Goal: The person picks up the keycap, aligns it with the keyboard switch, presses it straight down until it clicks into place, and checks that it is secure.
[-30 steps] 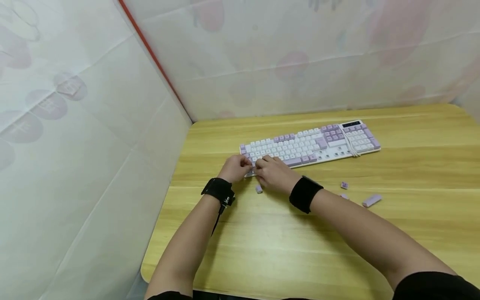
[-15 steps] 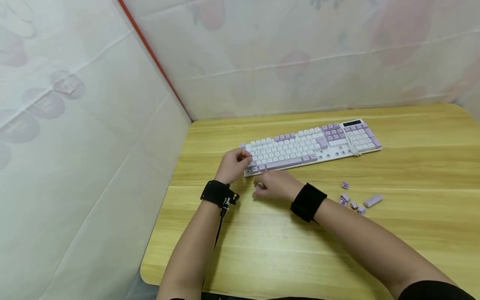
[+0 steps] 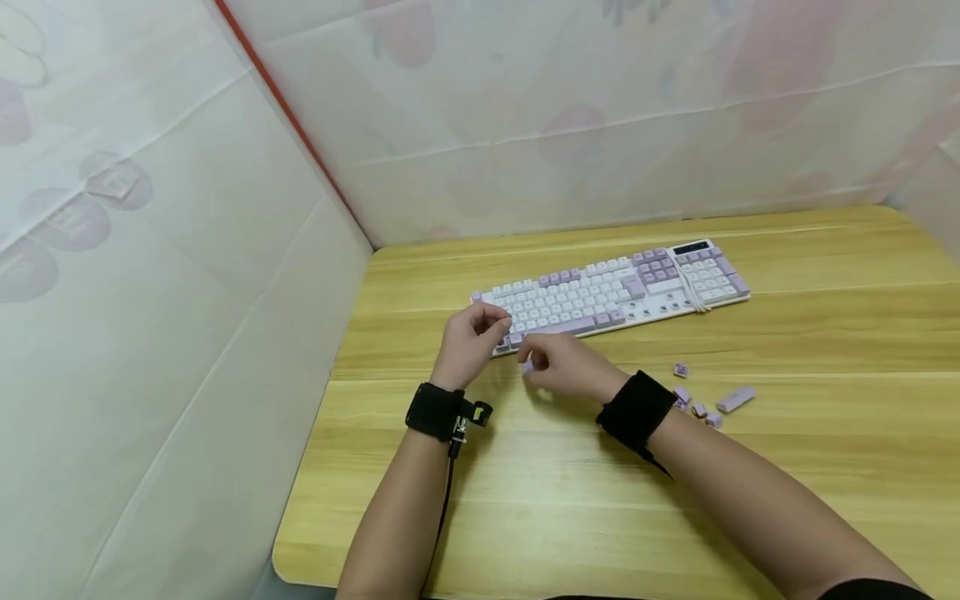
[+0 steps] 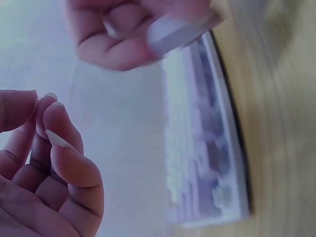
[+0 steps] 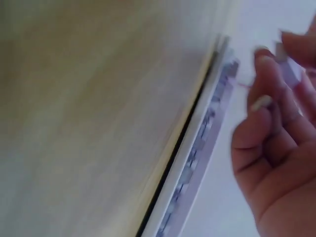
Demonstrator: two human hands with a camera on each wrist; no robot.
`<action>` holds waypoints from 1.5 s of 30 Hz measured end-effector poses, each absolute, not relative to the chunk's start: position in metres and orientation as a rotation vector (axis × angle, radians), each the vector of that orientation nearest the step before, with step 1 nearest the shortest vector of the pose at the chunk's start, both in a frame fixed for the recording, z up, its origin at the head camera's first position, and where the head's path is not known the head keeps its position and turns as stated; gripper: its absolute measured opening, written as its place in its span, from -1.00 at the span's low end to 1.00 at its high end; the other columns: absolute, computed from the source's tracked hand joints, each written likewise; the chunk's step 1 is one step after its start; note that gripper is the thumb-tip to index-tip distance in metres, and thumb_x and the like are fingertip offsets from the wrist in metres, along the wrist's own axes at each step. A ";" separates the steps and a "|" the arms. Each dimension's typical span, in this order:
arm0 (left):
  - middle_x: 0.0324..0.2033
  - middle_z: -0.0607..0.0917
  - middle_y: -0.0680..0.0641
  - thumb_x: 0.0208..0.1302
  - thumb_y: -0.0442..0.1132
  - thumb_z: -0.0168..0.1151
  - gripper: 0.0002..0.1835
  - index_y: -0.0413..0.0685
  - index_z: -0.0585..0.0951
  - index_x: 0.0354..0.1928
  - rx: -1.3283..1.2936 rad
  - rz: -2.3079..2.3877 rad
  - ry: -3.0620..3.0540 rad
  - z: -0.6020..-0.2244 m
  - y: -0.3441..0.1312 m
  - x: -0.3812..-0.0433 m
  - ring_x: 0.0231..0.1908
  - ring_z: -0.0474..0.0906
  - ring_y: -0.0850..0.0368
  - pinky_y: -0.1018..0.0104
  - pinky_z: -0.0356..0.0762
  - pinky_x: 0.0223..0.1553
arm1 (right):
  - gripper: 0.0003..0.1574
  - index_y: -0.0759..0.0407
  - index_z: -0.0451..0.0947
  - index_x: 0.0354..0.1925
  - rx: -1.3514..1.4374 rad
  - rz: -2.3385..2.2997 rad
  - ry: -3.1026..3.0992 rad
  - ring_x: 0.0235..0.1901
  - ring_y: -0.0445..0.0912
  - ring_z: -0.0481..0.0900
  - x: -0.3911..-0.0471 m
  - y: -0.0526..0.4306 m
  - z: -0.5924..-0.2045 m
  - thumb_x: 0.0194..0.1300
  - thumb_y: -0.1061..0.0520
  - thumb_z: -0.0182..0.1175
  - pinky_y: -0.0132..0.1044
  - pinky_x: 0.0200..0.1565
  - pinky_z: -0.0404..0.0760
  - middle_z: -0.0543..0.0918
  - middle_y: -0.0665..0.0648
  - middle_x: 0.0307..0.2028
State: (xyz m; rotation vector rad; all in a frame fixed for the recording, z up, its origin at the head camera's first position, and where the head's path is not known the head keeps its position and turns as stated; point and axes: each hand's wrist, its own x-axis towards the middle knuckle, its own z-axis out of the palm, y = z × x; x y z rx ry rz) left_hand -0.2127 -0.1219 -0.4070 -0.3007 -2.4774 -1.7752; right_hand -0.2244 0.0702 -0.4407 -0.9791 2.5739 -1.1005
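Observation:
A white and lilac keyboard (image 3: 588, 292) lies on the table, tilted up toward the right. My right hand (image 3: 566, 365) pinches a small lilac keycap (image 3: 528, 366) between thumb and fingers, just in front of the keyboard's near left edge. The keycap (image 5: 290, 69) also shows between the fingers in the right wrist view. My left hand (image 3: 468, 340) hovers at the keyboard's left end, fingers loosely bent and thumb near the fingertips. Nothing shows between them in the left wrist view. At the lower left corner, a bare key switch (image 3: 502, 343) sits beside lilac keycaps.
Several loose lilac keycaps (image 3: 713, 421) and a longer lilac keycap (image 3: 736, 399) lie on the wooden table (image 3: 525, 500), right of my right wrist. A white cable (image 3: 688, 283) is bundled across the keyboard's right part. Fabric walls (image 3: 465, 167) stand behind and to the left.
My right hand has left the keyboard's lower left corner, come down to the keycap on the table and lifted it. The left hand has drawn slightly back from the keys.

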 end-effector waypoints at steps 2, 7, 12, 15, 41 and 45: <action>-0.40 0.61 -0.08 0.29 -0.22 0.20 -0.86 -0.14 0.63 -0.23 -0.345 -1.785 -2.450 -0.402 -0.118 -0.207 -0.46 0.43 0.15 0.44 0.39 -0.47 | -0.81 0.01 0.55 -0.23 -0.931 -1.287 2.533 -0.49 -0.17 0.49 -0.224 0.076 -0.437 0.14 0.14 0.28 -0.31 -0.39 0.53 0.56 -0.06 -0.49; -0.40 0.60 -0.16 0.29 -0.32 0.16 -0.86 -0.27 0.62 -0.22 -0.411 -1.798 -2.359 -0.378 -0.108 -0.186 -0.48 0.41 0.13 0.44 0.35 -0.49 | -0.78 0.02 0.47 -0.28 -0.811 -1.685 2.403 -0.49 -0.06 0.51 -0.221 0.088 -0.423 0.17 0.04 0.32 -0.27 -0.43 0.53 0.57 0.10 -0.48; -0.38 0.59 -0.14 0.28 -0.36 0.16 -0.86 -0.31 0.60 -0.21 -0.452 -1.868 -2.319 -0.371 -0.099 -0.174 -0.44 0.44 0.11 0.44 0.40 -0.47 | -0.69 0.21 0.39 -0.27 -0.691 -1.963 2.136 -0.45 0.07 0.60 -0.216 0.096 -0.416 0.19 0.08 0.30 -0.01 -0.31 0.62 0.62 0.30 -0.44; -0.33 0.58 -0.20 0.23 -0.37 0.21 -0.82 -0.30 0.59 -0.14 -0.504 -1.912 -2.310 -0.375 -0.097 -0.173 -0.38 0.45 0.06 0.44 0.44 -0.43 | -0.72 0.24 0.38 -0.24 -0.612 -2.041 2.021 -0.41 0.09 0.64 -0.213 0.101 -0.417 0.25 0.10 0.23 -0.02 -0.25 0.64 0.67 0.29 -0.41; -0.28 0.63 -0.23 0.17 -0.44 0.26 -0.77 -0.32 0.61 -0.11 -0.671 -1.948 -2.188 -0.381 -0.081 -0.172 -0.34 0.54 0.12 0.38 0.48 -0.42 | -0.83 0.31 0.41 -0.21 -0.841 -2.058 2.105 -0.32 0.07 0.67 -0.195 0.112 -0.397 0.42 0.18 0.00 -0.22 -0.24 0.61 0.68 0.30 -0.35; -0.28 0.63 -0.22 0.18 -0.44 0.25 -0.78 -0.31 0.62 -0.11 -0.665 -1.953 -2.191 -0.381 -0.081 -0.172 -0.35 0.54 0.10 0.41 0.46 -0.42 | -0.82 0.33 0.41 -0.20 -0.841 -2.063 2.091 -0.32 0.06 0.67 -0.196 0.112 -0.398 0.42 0.19 0.00 -0.22 -0.25 0.62 0.67 0.32 -0.35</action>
